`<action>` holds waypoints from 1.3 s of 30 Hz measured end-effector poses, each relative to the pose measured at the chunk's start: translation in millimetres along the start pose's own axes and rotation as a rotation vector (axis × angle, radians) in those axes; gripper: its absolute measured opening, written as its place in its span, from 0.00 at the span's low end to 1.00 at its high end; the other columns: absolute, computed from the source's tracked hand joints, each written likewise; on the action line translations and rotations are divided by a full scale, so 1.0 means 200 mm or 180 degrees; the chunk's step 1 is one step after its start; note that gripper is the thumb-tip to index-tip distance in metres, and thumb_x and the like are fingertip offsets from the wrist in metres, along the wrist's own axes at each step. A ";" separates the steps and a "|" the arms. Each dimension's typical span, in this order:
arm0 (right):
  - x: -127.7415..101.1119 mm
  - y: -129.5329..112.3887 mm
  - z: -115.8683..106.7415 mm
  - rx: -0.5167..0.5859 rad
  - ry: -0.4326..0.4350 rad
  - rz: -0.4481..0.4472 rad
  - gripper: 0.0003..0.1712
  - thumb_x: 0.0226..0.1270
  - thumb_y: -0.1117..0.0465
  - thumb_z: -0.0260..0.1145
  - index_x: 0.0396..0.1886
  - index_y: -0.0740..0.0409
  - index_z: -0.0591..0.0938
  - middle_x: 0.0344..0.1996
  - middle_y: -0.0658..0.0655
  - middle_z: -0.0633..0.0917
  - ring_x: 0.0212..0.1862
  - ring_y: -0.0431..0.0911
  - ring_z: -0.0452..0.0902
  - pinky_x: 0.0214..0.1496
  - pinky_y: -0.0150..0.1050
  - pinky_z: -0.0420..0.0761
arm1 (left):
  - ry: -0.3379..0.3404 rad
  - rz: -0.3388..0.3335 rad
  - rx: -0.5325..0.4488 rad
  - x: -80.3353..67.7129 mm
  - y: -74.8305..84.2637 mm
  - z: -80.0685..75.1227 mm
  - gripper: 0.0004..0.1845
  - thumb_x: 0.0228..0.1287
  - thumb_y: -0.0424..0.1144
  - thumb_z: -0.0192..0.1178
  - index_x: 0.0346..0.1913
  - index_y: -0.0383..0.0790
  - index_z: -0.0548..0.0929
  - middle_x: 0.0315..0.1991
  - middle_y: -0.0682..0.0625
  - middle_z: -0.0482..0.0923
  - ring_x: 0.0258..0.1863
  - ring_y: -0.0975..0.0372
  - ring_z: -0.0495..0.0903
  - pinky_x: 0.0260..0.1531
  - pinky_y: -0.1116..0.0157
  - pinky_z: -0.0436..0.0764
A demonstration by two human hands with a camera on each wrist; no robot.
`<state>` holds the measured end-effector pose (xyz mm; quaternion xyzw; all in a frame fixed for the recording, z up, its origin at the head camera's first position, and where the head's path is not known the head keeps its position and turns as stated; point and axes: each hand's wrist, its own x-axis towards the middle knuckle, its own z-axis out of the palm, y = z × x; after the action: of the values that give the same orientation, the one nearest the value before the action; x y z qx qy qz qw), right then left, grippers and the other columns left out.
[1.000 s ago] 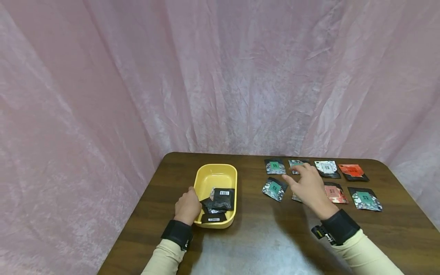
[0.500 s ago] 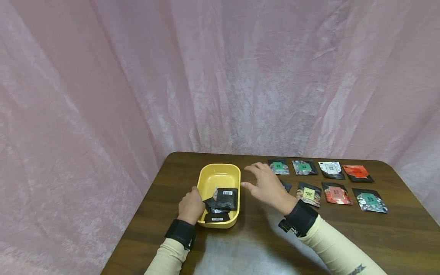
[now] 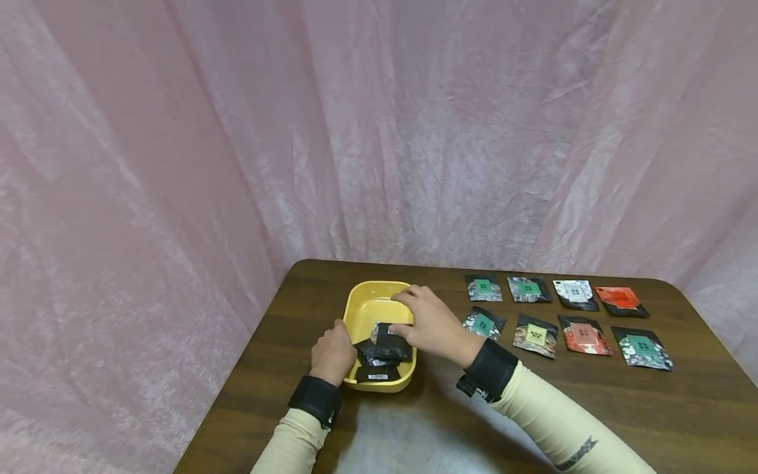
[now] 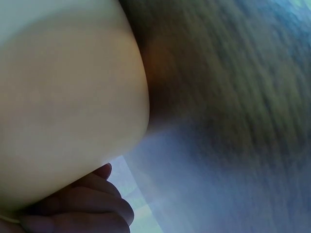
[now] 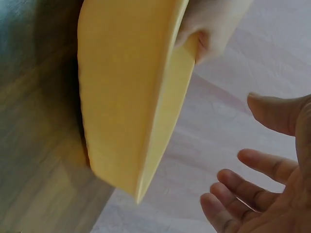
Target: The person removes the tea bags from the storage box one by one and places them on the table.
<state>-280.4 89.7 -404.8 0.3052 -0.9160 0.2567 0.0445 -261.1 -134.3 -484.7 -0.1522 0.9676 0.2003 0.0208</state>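
A yellow plastic bin stands on the table with several black packets inside, some showing barcodes. My left hand grips the bin's left rim; in the left wrist view its curled fingers appear below a large, blurred pale shape. Over the bin's right side hovers my right hand, thumb and fingers spread. The right wrist view shows that hand apart from the bin wall, with nothing in it. In the head view it partly covers the black packets.
Two rows of small pouches lie face up on the right of the table: green-labelled, white-labelled, orange, yellow-labelled and red ones. A pink curtain hangs behind the wooden table.
My right hand has moved left from above the pouches to over the bin, uncovering the pouches. The left hand stays on the bin's rim. The head view has shifted slightly.
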 end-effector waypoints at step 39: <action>0.03 -0.03 0.36 -0.1077 -0.1090 -0.0098 0.17 0.61 0.55 0.78 0.50 0.51 0.89 0.37 0.49 0.92 0.37 0.43 0.82 0.47 0.41 0.70 | 0.0029 0.0055 -0.0020 -0.02 0.00 0.01 0.18 0.64 0.32 0.68 0.54 0.32 0.77 0.37 0.39 0.85 0.36 0.48 0.86 0.37 0.47 0.84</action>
<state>-277.5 46.7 -463.3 0.3464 -0.9353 0.0434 -0.0570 -257.4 -133.3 -485.5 -0.1448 0.9683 0.2029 0.0142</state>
